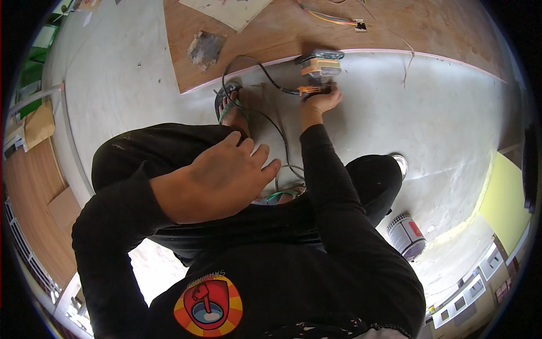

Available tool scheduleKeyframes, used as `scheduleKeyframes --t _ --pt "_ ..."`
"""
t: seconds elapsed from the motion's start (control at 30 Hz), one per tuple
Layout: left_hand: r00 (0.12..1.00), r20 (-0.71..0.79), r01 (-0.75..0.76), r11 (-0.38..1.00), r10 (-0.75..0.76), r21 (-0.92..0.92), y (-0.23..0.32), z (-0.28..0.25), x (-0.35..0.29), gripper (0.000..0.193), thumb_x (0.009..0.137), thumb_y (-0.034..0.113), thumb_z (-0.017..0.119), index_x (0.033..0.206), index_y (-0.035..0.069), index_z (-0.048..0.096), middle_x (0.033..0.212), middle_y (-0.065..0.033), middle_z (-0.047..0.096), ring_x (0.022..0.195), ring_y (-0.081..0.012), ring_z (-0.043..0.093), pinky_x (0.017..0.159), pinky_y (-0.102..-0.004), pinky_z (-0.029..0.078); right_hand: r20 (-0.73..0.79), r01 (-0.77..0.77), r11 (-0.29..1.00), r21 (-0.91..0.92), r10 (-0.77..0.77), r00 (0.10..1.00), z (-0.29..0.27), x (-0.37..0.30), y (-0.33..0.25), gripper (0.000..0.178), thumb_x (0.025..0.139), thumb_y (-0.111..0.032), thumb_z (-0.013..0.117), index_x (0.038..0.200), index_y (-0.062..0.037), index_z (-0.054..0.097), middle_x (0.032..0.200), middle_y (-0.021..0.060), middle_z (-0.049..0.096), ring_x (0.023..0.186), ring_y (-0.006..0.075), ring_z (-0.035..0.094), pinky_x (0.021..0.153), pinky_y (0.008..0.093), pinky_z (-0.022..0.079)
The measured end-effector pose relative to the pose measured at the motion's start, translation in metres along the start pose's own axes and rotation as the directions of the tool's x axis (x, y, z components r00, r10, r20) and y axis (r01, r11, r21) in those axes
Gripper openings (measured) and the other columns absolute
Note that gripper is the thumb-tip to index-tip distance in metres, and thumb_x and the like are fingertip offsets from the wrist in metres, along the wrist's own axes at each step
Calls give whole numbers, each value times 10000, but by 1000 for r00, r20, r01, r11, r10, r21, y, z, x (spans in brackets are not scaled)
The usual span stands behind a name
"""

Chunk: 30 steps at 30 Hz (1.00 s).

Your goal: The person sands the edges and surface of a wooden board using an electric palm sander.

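Observation:
My right hand (323,103) grips an orange and black power sander (320,68) by its body. The sander's dark flat pad is up against the pale pinkish edge of a large brown wooden board (254,37); whether it touches cannot be made out. From the tool a black cord (282,129) loops past my sandalled foot (232,110) and between my legs. Over my bent left leg hangs my left hand (220,178), back upward, holding nothing, its fingers spread.
A worn grey sheet scrap (206,49), a pale sheet (231,10) and coloured wires with a small connector (361,25) lie on the board. Beside my right knee a paint can (406,237) lies near a yellow panel (504,203). Wood-grain panels (34,195) stand left.

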<state>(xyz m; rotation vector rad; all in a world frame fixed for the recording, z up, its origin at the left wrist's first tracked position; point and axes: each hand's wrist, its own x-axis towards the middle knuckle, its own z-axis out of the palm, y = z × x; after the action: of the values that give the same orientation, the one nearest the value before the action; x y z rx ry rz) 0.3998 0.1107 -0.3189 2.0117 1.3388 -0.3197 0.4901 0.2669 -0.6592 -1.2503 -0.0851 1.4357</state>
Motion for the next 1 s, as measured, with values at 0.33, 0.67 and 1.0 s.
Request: scheduleKeyframes --t 0.33,0.67,1.0 --pt "999 -44 -31 1000 31 0 -1 0 8 609 872 305 732 1355 -9 535 1248 -211 611 1127 -313 612 1001 -420 459 40 -53 998 -36 55 998 7 -35 7 262 919 -224 551 1094 -39 492 1043 116 561 953 252 568 848 418 491" --pt "999 -40 -33 999 32 -13 0 -3 9 611 873 312 729 1360 -2 535 1216 -198 616 1115 -312 609 1013 -420 449 45 -170 984 -44 172 984 -26 -1 44 310 936 -330 468 1132 -98 531 1177 85 593 1041 263 604 833 430 521" --pt "999 27 30 999 -28 -38 0 -4 -5 592 884 304 719 1357 -1 533 1259 -199 601 1165 -321 581 1015 -418 440 -10 -180 983 -36 180 984 -2 -57 42 266 939 -293 485 1072 -76 564 1087 84 607 1016 265 614 827 433 528"
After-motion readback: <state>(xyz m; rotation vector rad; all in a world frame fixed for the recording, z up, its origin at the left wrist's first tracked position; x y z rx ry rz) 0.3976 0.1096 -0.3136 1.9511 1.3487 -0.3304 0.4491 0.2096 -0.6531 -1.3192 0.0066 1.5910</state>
